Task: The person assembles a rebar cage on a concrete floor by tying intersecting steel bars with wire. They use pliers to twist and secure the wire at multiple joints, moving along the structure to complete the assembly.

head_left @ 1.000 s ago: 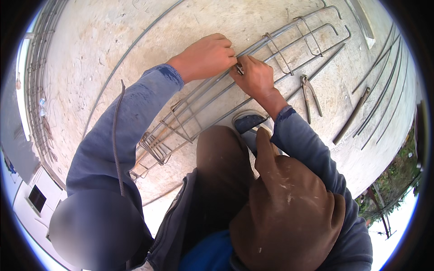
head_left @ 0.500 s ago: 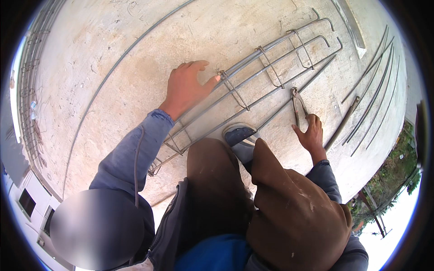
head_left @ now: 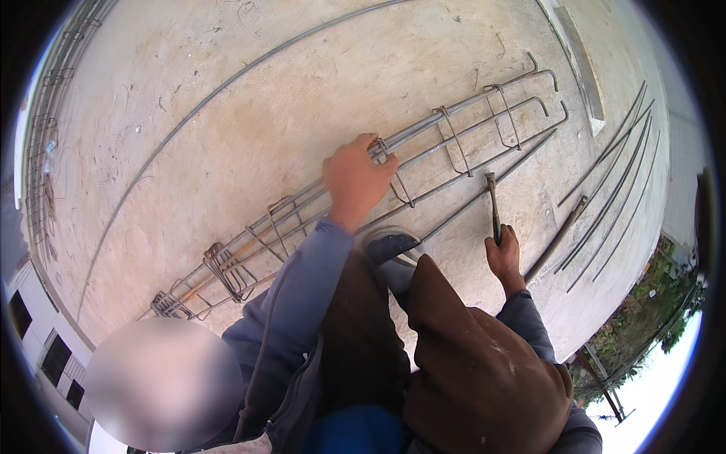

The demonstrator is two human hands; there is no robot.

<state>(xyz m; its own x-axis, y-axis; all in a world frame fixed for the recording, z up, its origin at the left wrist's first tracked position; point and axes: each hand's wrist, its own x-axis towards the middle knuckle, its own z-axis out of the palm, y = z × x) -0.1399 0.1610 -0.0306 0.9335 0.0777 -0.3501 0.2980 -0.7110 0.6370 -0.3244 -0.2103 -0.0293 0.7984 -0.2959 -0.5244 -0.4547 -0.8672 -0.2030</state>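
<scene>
A long rebar cage (head_left: pixel 469 175) of ribbed bars and rectangular stirrups lies slantwise on the concrete, hooked bar ends at its far right. My left hand (head_left: pixel 355 181) is closed around the upper corner of a stirrup (head_left: pixel 402 188), thumb and fingers at the joint with the top bars. My fingers partly hide this joint. In my right hand (head_left: pixel 504 256) is a pair of end-cutting pincers (head_left: pixel 495 203), gripped by the handles, with the jaws pointing away from me and the handles together. The pincers are apart from the cage, beside a single loose bar (head_left: pixel 525 155).
Bunched stirrups (head_left: pixel 227 268) sit around the cage's left part. Several loose rods (head_left: pixel 605 219) and a thicker bar (head_left: pixel 556 240) lie at right. One long bar (head_left: pixel 189 119) crosses behind the cage. More cages (head_left: pixel 47 144) line the left edge. My shoe (head_left: pixel 392 246) is beside the cage.
My left hand has moved from open beside the stirrup joint to closed on it. The pincers' handles have come together in my right hand. The view has shifted slightly, showing more of the cage's left part.
</scene>
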